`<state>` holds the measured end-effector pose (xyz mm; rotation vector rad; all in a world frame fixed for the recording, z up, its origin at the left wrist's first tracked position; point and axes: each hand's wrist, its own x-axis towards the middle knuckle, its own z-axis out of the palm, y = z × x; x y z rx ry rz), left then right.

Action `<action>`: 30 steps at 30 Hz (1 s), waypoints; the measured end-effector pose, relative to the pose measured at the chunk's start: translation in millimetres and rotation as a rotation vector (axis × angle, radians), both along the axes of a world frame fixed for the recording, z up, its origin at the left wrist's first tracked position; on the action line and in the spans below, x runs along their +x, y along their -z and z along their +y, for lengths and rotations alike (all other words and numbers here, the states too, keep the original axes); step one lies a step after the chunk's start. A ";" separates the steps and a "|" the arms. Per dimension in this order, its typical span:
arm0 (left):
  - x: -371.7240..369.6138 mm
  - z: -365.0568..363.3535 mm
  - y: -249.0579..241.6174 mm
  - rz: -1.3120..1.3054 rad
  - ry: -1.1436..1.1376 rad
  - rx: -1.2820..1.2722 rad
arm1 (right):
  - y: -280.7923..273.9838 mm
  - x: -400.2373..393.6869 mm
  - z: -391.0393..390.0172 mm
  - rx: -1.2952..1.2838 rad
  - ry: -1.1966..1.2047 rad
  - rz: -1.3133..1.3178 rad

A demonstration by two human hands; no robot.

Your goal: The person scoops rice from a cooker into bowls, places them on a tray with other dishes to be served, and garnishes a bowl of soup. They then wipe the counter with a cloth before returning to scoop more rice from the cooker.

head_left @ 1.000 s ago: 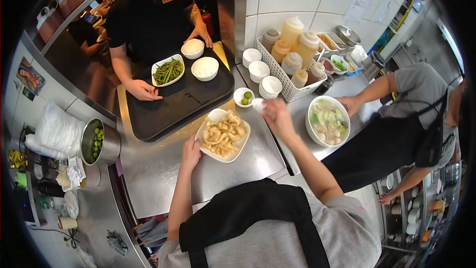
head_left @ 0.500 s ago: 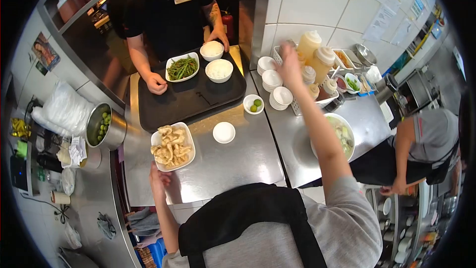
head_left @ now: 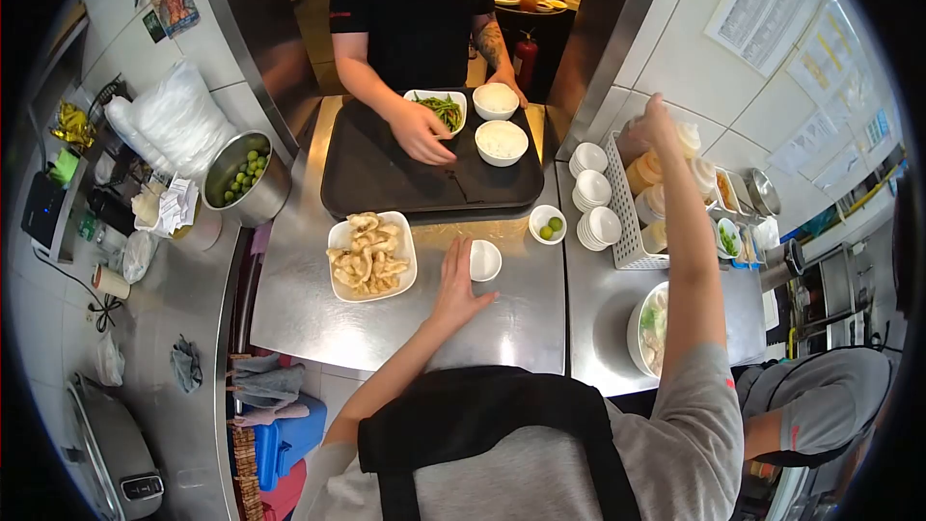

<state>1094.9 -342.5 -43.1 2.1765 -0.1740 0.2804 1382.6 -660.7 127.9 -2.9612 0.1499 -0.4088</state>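
My left hand (head_left: pixel 455 286) lies open on the steel counter (head_left: pixel 318 323), its fingertips just short of a small empty white bowl (head_left: pixel 484 260). To its left stands a white plate of fried pieces (head_left: pixel 371 256). My right arm stretches far to the right, where my right hand (head_left: pixel 660 123) is closed round a grey-capped squeeze bottle (head_left: pixel 632 138) above the white basket (head_left: pixel 625 232) of sauce bottles. Part of the bottle is hidden behind my hand.
A person in black stands across the counter with a hand (head_left: pixel 422 135) on a black tray (head_left: pixel 386 183) holding green beans (head_left: pixel 439 108) and two rice bowls. Nearby are a lime dish (head_left: pixel 548 225), stacked bowls (head_left: pixel 590 195), a soup bowl (head_left: pixel 651 328) and a steel lime pot (head_left: pixel 246 178).
My left hand left the fried plate's edge and moved right, beside the small bowl. My right hand reached into the basket and closed on a bottle. The view swung left.
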 end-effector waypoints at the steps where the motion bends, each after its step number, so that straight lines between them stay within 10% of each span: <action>1: 3.9 -0.6 3.9 0.008 0.004 0.000 | -16.2 -11.1 0.8 0.011 -0.016 -0.057; 9: 20.6 1.1 19.2 0.018 0.031 -0.063 | -108.0 -169.0 40.5 0.162 -0.236 -0.493; 18: 10.5 7.6 4.5 -0.039 0.075 -0.169 | -1.7 -296.2 95.2 0.491 -0.360 -0.021; 30: -24.5 30.3 -34.1 -0.108 0.147 -0.119 | 133.2 -327.2 126.7 1.015 -0.330 -0.348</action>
